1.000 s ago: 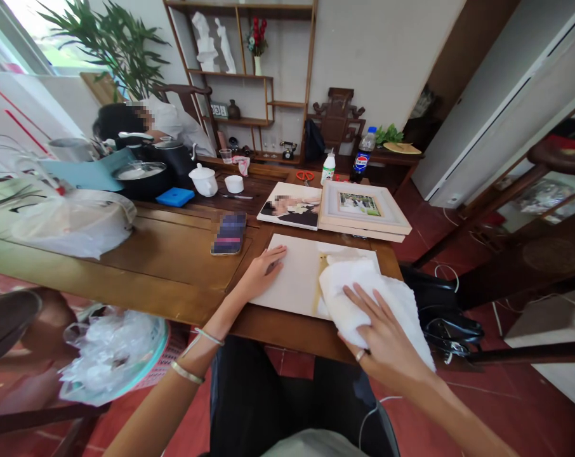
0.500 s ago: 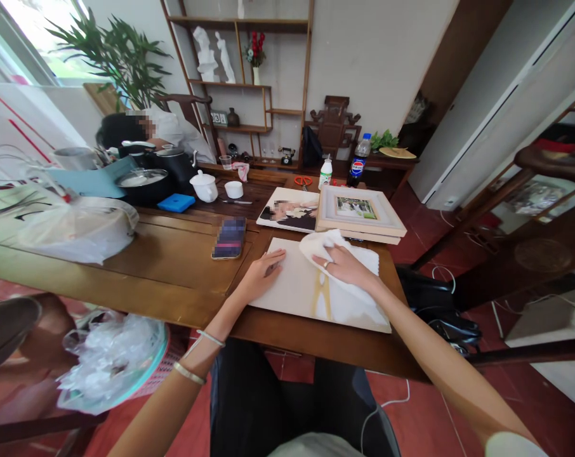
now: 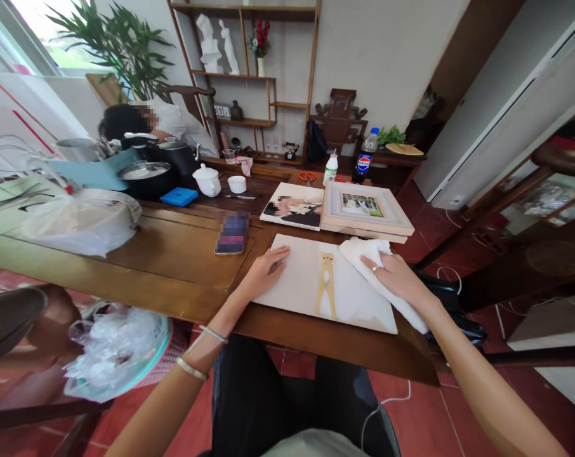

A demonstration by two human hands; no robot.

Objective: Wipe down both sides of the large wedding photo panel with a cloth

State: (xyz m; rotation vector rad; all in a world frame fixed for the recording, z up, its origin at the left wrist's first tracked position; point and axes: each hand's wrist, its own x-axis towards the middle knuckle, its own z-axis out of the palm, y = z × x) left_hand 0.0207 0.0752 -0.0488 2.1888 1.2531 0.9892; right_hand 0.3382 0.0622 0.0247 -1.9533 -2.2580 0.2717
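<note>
A pale rectangular board point(image 3: 297, 279) with a tan, long-legged animal figure on it lies flat at the front edge of the table. My left hand point(image 3: 267, 271) rests on the board's left side, fingers stretched out and holding nothing. At the board's right edge, my right hand point(image 3: 396, 277) grips a white cloth point(image 3: 363, 255), which covers the upper right corner and hangs past that side. Just behind the board lie a printed photo panel point(image 3: 292, 206) and a white picture frame point(image 3: 392, 212) stacked on another flat piece.
A phone point(image 3: 231, 233) lies left of the board. Farther back are orange-handled scissors point(image 3: 307, 177), a white bottle point(image 3: 331, 167), a cola bottle point(image 3: 365, 157), a white teapot point(image 3: 206, 181) and a blue box point(image 3: 178, 197). Another person point(image 3: 183, 127) leans at the far left. A bag-lined basket point(image 3: 161, 355) stands below.
My right hand has slid the cloth rightwards, from the board's middle to its right edge, uncovering the top of the tan figure. My left hand has stayed on the board.
</note>
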